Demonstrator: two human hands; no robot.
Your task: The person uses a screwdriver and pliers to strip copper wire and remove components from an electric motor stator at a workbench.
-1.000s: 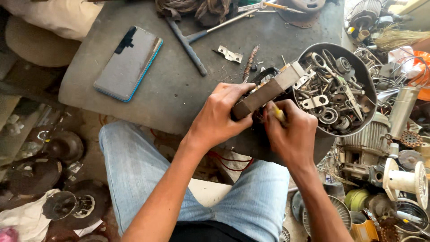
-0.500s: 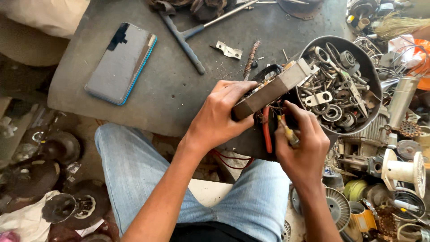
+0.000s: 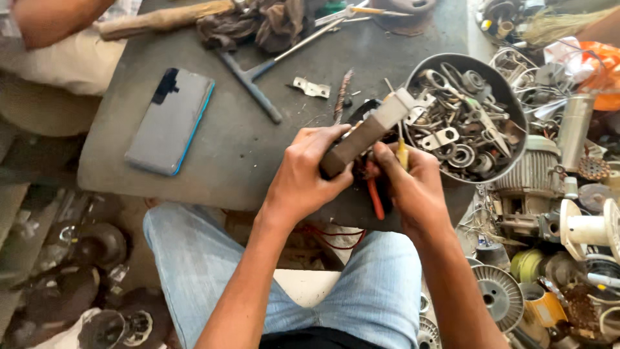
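At frame centre, the left hand (image 3: 309, 169) grips a metal block (image 3: 365, 134) while the right hand (image 3: 413, 187) pinches a yellow-handled tool (image 3: 402, 154) whose tip could slip off.

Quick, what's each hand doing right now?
Left hand: closed, holding a long metal block.
Right hand: closed, holding a yellow-handled tool.

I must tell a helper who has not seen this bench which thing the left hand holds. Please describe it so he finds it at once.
On the dark grey worktable, look just left of the round metal bowl of scrap parts. There the left hand grips a long rectangular brown block with a pale grey end, tilted up toward the bowl. Unlike the small loose rings and brackets nearby, it is one solid bar.
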